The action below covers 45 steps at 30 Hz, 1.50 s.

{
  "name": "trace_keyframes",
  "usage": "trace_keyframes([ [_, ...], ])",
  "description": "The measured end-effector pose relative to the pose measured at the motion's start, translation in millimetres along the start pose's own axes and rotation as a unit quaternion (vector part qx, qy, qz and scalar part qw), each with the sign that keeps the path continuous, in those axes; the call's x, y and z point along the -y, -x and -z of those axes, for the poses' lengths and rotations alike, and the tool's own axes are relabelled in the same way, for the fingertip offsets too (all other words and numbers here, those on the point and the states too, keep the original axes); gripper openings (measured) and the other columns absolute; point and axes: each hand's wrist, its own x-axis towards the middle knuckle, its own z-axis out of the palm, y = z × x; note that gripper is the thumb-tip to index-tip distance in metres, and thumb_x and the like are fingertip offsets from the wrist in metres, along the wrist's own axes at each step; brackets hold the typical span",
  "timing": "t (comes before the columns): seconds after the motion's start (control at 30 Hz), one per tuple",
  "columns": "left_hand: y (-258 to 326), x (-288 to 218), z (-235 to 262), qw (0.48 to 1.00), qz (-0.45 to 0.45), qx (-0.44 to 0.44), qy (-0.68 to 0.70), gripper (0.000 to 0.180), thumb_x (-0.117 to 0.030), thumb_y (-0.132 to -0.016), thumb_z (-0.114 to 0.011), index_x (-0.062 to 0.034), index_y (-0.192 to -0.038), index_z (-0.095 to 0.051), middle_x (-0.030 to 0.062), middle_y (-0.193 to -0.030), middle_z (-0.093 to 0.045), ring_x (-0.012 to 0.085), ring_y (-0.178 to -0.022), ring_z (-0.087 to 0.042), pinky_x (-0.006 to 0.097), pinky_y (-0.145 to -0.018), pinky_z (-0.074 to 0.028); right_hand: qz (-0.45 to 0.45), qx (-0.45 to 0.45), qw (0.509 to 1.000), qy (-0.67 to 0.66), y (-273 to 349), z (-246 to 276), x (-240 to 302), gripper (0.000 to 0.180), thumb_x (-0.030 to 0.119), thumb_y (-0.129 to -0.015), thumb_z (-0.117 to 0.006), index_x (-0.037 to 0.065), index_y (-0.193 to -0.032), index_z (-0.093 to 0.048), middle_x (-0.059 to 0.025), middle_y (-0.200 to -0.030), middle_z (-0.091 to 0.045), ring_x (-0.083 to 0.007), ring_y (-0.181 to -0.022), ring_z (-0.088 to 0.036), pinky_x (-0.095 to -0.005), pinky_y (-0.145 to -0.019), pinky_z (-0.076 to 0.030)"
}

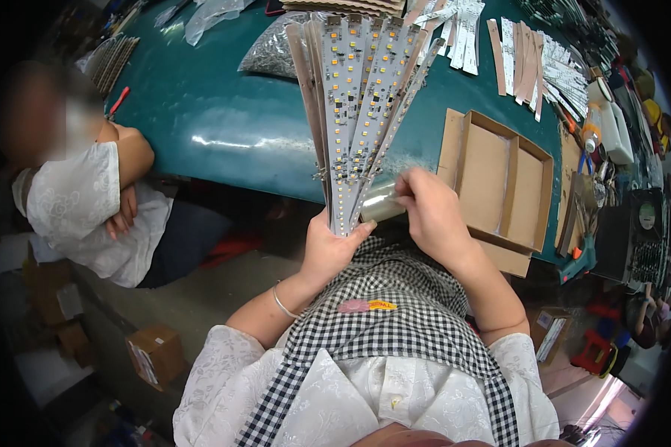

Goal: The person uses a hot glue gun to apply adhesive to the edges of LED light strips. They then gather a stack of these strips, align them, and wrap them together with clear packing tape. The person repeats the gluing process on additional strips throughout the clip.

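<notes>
- green table (231,108) up top in my feed
- left hand (329,249), centre: clamped round LED strips (344,119)
- right hand (432,212) by clear roll (382,203), can't tell its grip

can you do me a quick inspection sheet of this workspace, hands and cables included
Surface: glossy green tabletop.
Job's things: LED strip boards, fanned out in one bunch; clear roll, apparently tape, by the near table edge.
Clutter: clear bag of small parts; loose strips; divided cardboard tray; red-handled tool; white jug.
Left hand: grips the boards' narrow lower end.
Right hand: fingers curled at the roll; grip unclear.
Cables: nothing seen clearly; right rim blurred.
Surroundings: co-worker at left; cardboard box on the floor.
</notes>
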Motion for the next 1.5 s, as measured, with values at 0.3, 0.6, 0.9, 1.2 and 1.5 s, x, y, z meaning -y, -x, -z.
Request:
trace_keyframes([
  [0.3,-0.9,-7.6,-2.9,1.000,-0.023,-0.002,-0.014,0.014,-0.008,-0.086,-0.075,-0.0004,-0.085,-0.063,-0.0022,-0.070,-0.059,0.0041,-0.062,-0.050,0.023,-0.055,-0.043,-0.049,-0.039,0.991,-0.117,10.5,0.7,-3.6,0.024,-0.007,-0.076,-0.070,0.001,-0.096,-0.061,-0.0114,-0.091,-0.061,-0.0263,-0.087,-0.063,-0.0355,-0.074,-0.052],
  [0.6,-15.0,-19.1,15.9,0.988,-0.040,0.020,-0.145,0.029,-0.007,-0.081,-0.078,0.0024,-0.105,-0.063,0.0026,-0.085,-0.067,0.0109,-0.076,-0.059,0.029,-0.072,-0.052,0.282,-0.061,0.952,0.105,-5.3,6.8,3.3,0.015,0.006,-0.071,-0.067,0.004,-0.086,-0.065,-0.0081,-0.090,-0.065,-0.0253,-0.088,-0.064,-0.0400,-0.082,-0.051],
  [0.9,-35.0,-76.5,39.6,0.878,-0.118,0.092,-0.455,0.030,-0.011,-0.074,-0.078,0.0002,-0.095,-0.060,0.0210,-0.086,-0.069,0.0417,-0.085,-0.067,0.045,-0.073,-0.054,0.390,-0.068,0.899,0.185,-34.8,9.8,37.2,0.018,0.013,-0.070,-0.064,0.003,-0.085,-0.064,-0.0069,-0.100,-0.062,-0.0250,-0.096,-0.062,-0.0417,-0.086,-0.052],
  [1.2,-34.3,-82.8,37.1,0.793,-0.166,0.081,-0.581,0.023,-0.007,-0.076,-0.069,0.0000,-0.095,-0.058,0.0216,-0.078,-0.067,0.0418,-0.078,-0.067,0.051,-0.066,-0.053,0.289,-0.090,0.951,0.069,-57.0,4.3,47.8,0.012,0.003,-0.070,-0.065,0.004,-0.081,-0.060,-0.0097,-0.086,-0.064,-0.0295,-0.086,-0.064,-0.0419,-0.077,-0.053],
  [1.5,-33.6,-68.4,34.1,0.763,-0.315,0.074,-0.560,0.048,0.000,-0.083,-0.056,-0.0008,-0.127,-0.038,0.0180,-0.089,-0.065,0.0388,-0.072,-0.066,0.048,-0.060,-0.054,-0.003,0.148,0.988,-0.031,-90.8,18.0,23.3,0.012,0.005,-0.071,-0.072,-0.002,-0.078,-0.064,-0.0137,-0.069,-0.064,-0.0285,-0.064,-0.064,-0.0373,-0.063,-0.050],
])
